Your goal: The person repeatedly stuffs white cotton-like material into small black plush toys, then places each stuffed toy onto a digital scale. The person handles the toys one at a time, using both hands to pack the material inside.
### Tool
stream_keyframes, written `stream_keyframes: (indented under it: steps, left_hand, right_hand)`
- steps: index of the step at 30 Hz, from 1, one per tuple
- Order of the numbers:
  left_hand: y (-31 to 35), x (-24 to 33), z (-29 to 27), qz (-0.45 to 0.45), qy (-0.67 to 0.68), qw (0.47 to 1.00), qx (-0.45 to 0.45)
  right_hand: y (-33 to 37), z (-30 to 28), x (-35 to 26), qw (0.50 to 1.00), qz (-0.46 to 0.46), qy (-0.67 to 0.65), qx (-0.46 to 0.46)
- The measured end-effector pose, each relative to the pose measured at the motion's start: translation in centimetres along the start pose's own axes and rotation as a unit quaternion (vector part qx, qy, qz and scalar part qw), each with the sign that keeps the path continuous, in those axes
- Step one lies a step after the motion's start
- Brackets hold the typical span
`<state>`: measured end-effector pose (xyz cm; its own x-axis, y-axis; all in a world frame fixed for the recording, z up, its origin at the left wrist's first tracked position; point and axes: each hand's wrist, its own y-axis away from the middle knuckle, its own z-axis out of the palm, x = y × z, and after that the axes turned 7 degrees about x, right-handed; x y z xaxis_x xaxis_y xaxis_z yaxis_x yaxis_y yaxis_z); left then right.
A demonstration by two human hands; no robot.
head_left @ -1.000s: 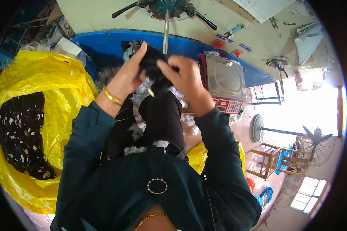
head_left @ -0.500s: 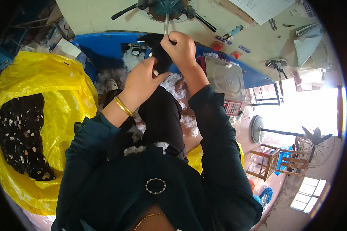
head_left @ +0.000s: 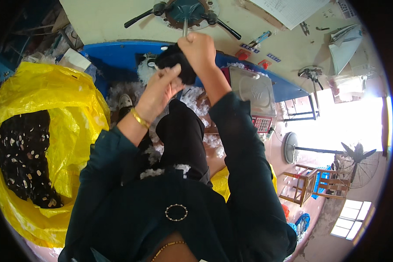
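Observation:
A small black plush piece (head_left: pixel 185 67) with pale spots at its edge hangs at the end of a thin metal tube (head_left: pixel 185 27). The tube sticks out of a round machine fitting (head_left: pixel 185 9) with black handles. My right hand (head_left: pixel 199 50) is closed around the top of the plush, where it meets the tube. At the lower left of the plush is my left hand (head_left: pixel 159 94), its fingers loosely apart and its thumb against the black fabric. Further left, a yellow woven sack (head_left: pixel 85 113) holds a heap of similar black pieces with pale spots (head_left: pixel 24 157).
White fluffy stuffing (head_left: pixel 196 98) lies around my legs. Right of my hands stands a scale (head_left: pixel 253 89) with a keypad. On the bench (head_left: pixel 109 19) are nippers (head_left: pixel 262 38), red switches (head_left: pixel 243 54) and papers (head_left: pixel 290 11). Fans (head_left: pixel 356 163) and a wooden chair (head_left: pixel 301 183) are at the right.
The thumb and fingers of my left hand have loosened from their pinch on the plush. The plush looks rounder and its lower end has shifted. My right hand still grips it at the tube.

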<state>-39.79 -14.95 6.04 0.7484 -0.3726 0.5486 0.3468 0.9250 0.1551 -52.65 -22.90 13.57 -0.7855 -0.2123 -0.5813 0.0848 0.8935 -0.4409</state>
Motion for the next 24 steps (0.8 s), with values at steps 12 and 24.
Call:
stream_keyframes:
  steps: [12, 24]
  left_hand:
    - [0.8, -0.3, 4.0, 0.253, -0.639, 0.711, 0.148]
    - [-0.9, 3.3, 5.6, 0.296, -0.581, 0.746, 0.131]
  right_hand:
    - [-0.8, 0.3, 0.1, 1.0, 0.008, 0.006, 0.011]
    - [-2.5, 0.2, -0.3, 0.986, 0.099, -0.124, -0.055]
